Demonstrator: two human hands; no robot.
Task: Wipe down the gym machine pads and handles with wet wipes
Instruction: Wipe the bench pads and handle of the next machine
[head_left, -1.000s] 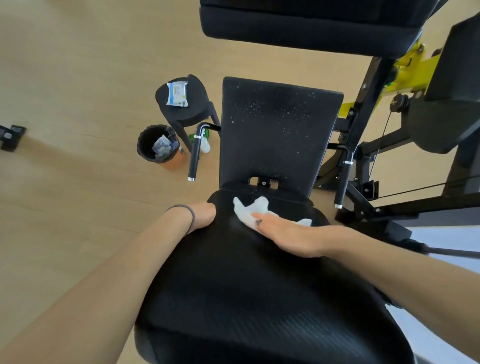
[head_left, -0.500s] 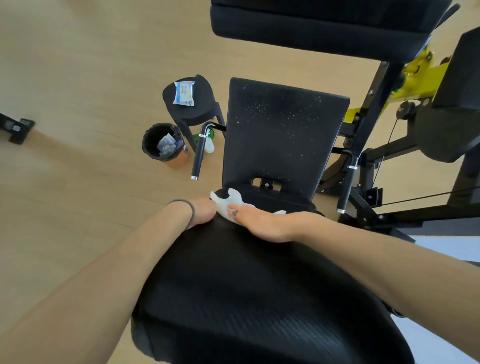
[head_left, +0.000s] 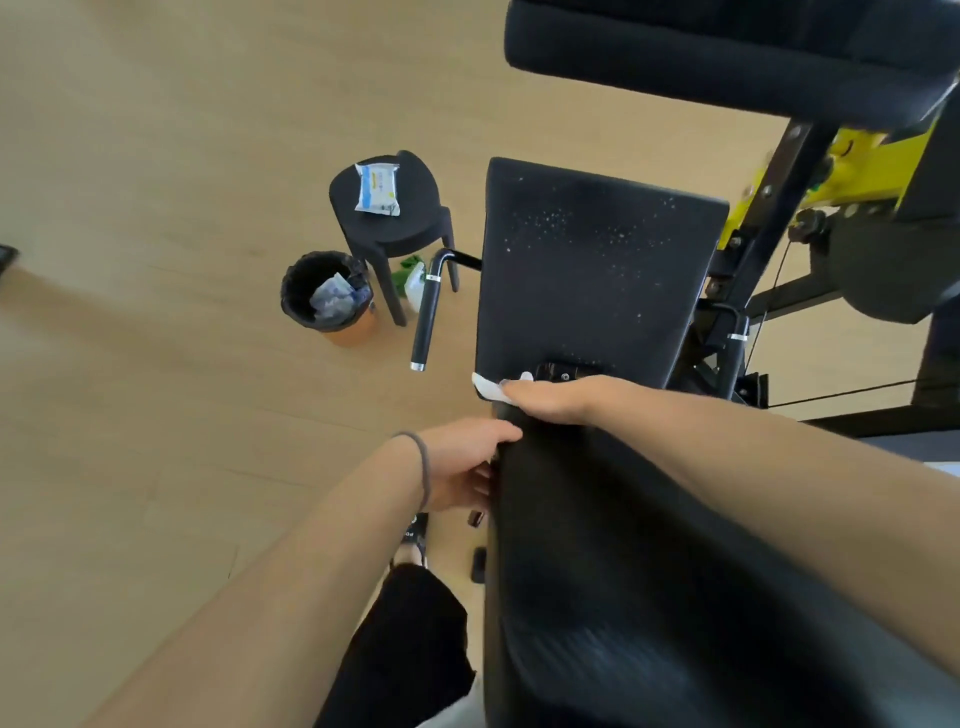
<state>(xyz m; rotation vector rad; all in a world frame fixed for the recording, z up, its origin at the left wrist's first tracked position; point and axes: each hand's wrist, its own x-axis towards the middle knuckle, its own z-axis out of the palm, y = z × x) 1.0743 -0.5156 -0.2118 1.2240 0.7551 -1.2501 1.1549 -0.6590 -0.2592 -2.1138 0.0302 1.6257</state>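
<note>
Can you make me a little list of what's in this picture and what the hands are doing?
right hand: pressing a wipe on the far end of the seat pad
left hand: holding the seat pad's left edge
back pad: white specks on it
stool: wipes packet on top
bin: used wipes inside

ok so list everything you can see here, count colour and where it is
seat pad: 1, black, bottom centre
back pad: 1, black, white specks, above the seat
upper pad: 1, black, top right
handles: 2, black, left handle, right handle either side of back pad
wet wipe: 1, white, seat's far left corner
stool: 1, black, on floor left
wipes pack: 1, white-blue, on stool
bin: 1, black-lined, beside stool
spray bottle: 1, white-green, under stool
frame: yellow and black, right
left hand: grips seat's left edge
right hand: flat on wipe
</note>
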